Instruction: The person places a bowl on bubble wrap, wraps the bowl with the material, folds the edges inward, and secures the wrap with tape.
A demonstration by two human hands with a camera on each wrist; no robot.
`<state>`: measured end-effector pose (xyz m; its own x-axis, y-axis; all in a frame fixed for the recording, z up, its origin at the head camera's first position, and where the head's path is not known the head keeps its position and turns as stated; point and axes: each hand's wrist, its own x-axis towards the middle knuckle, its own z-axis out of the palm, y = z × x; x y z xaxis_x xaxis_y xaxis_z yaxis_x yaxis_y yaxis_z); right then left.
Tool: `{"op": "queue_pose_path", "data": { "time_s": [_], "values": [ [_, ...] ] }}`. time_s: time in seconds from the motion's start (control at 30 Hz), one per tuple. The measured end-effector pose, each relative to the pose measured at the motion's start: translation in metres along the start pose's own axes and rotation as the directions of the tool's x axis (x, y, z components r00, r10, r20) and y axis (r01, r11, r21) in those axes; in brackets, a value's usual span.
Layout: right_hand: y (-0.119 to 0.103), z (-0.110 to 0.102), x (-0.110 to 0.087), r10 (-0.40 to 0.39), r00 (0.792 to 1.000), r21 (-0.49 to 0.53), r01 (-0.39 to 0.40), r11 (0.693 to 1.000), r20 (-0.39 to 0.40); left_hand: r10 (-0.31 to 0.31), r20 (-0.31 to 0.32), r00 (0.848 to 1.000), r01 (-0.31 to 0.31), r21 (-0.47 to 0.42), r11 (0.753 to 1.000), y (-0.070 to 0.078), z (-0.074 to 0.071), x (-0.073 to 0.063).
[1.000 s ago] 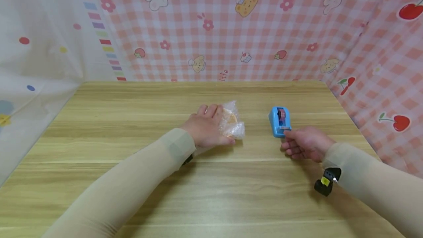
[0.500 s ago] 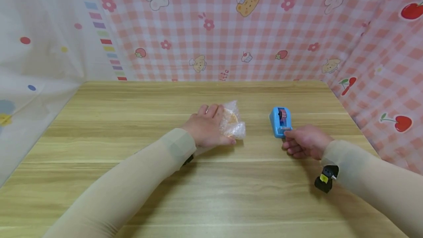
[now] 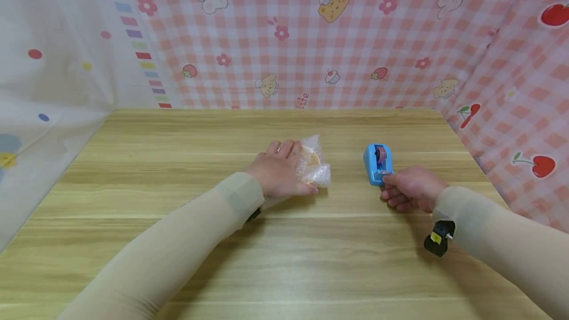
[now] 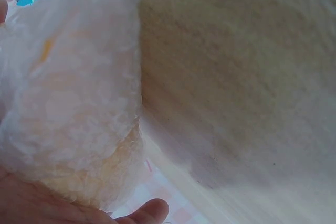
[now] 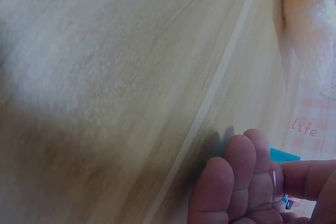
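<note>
A bubble-wrapped bundle (image 3: 317,171), with something yellow-orange showing through its clear layers, lies mid-table. My left hand (image 3: 277,172) holds it from the left, fingers over its far side and thumb along the near side. Up close in the left wrist view, the wrap (image 4: 79,87) hides most of what is inside. To the right stands a blue tape dispenser (image 3: 372,166) carrying a small reddish tape roll (image 3: 381,155). At its front cutter, the thumb and forefinger of my right hand (image 3: 413,189) pinch the tape end; the other fingers (image 5: 240,166) are loosely curled.
The wood-grain table (image 3: 311,260) is backed by a pink checked cloth (image 3: 249,38) with cartoon prints. A white dotted cloth (image 3: 58,88) hangs on the left. A black wrist camera (image 3: 437,238) hangs below my right wrist.
My right hand has shifted very slightly up at the dispenser's front. The left hand and the bubble-wrapped bundle stay in place.
</note>
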<state>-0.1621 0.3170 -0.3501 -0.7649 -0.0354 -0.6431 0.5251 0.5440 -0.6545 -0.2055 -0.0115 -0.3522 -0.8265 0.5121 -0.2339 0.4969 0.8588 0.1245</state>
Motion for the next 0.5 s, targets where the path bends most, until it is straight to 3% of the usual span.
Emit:
{"op": "queue_pose_path", "data": {
  "time_s": [0.5],
  "values": [
    [-0.0004,-0.0018,0.0012,-0.001,1.0,-0.052,0.001,0.999,-0.001,-0.003,-0.006,1.0,0.003,0.0,1.0,-0.0002,0.0006,0.0002]
  ]
}}
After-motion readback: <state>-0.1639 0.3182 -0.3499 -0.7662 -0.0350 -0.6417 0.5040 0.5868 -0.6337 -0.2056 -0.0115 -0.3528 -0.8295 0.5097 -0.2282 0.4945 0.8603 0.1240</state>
